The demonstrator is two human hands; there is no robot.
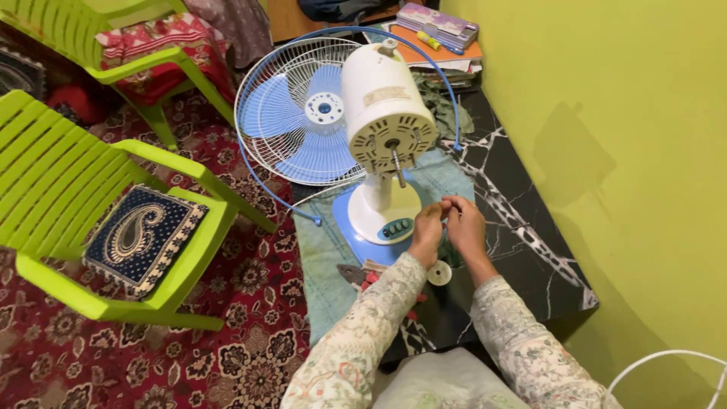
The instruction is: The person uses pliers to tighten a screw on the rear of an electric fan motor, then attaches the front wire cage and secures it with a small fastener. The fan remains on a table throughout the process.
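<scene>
Both hands (447, 227) just below fan motor (388, 113)

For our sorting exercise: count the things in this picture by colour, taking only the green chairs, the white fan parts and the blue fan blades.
Green chairs: 2, near and far
White fan parts: 2, motor body and wire guard
Blue fan blades: 3, one set
Total: 7

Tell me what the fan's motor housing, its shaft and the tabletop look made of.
Motor housing: glossy cream plastic, by its smooth moulded shape. Shaft: bare grey metal, thin with a dull shine. Tabletop: polished black stone with white veins, perhaps marble or an imitation.
</scene>
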